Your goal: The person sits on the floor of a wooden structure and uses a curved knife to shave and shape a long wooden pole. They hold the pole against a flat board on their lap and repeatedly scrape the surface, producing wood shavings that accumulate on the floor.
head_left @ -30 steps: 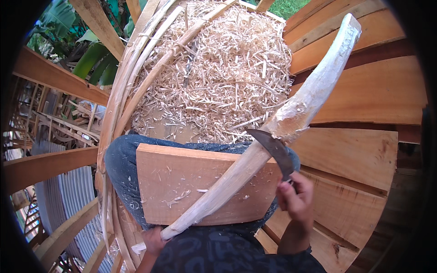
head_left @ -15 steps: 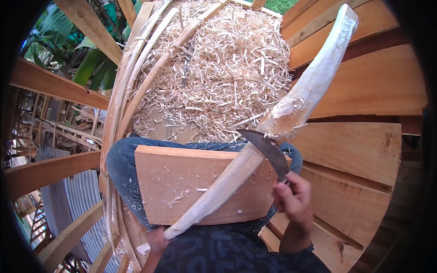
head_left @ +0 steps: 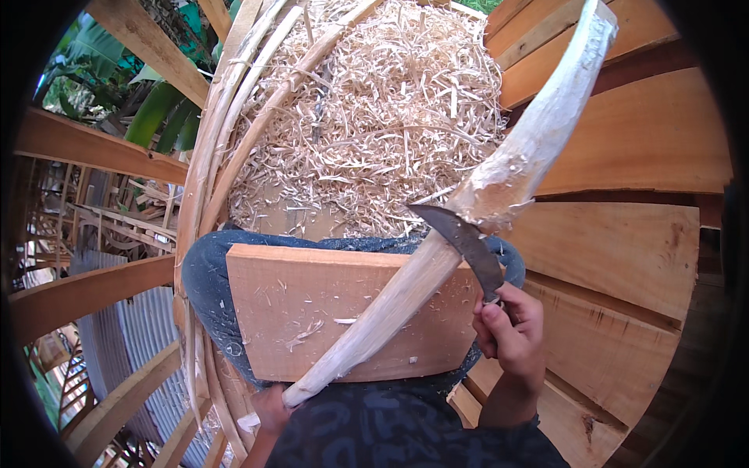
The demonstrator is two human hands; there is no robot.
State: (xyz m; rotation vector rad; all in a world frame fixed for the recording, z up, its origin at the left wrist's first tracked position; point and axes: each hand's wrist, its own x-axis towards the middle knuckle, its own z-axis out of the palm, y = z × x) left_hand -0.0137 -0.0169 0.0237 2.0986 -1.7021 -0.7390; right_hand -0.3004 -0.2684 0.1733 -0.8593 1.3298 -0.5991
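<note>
Left hand [head_left: 271,410] closed round stick's [head_left: 372,324] thin end, past board's [head_left: 273,312] near edge; good place to hold. Right hand [head_left: 515,331] wrapped on knife [head_left: 468,246] handle, curved blade across stick near board's far right corner. Stick looks stiff, probably heavier toward its thick end, beyond far edge

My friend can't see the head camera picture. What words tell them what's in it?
A person's right hand holds a curved dark blade across a long pale piece of wood, while the left hand grips its near end. The wood slants over a flat board on blue-jeaned legs, with heaped curly shavings beyond.
</note>
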